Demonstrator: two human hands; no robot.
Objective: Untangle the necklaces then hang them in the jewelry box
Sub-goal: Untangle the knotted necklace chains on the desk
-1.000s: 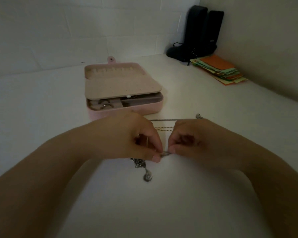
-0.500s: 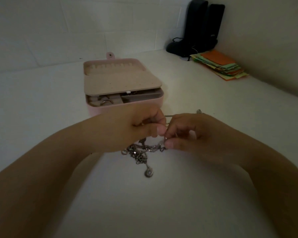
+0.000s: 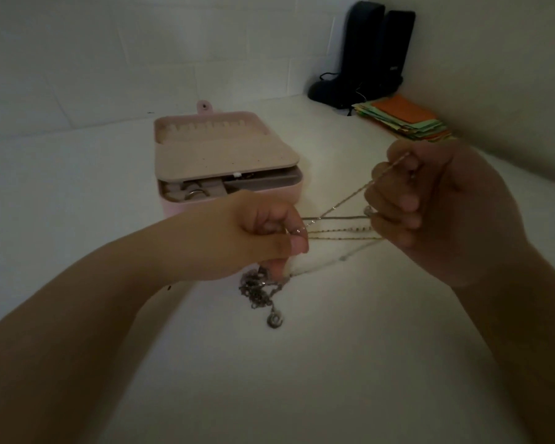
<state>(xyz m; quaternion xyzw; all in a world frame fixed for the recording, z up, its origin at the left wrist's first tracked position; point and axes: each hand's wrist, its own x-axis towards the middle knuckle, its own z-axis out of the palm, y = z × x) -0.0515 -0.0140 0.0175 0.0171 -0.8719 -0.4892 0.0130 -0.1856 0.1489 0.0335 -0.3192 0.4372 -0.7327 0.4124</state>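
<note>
1. The left hand pinches thin metal necklace chains above a white table.
2. The right hand pinches one strand; draw it gently.
3. The open pink jewelry box sits behind; the dark knot is probably unresolved.

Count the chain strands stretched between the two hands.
4: one chain rising diagonally to the right hand, three strands running level from the left hand. More may be hidden in the fists.
</note>
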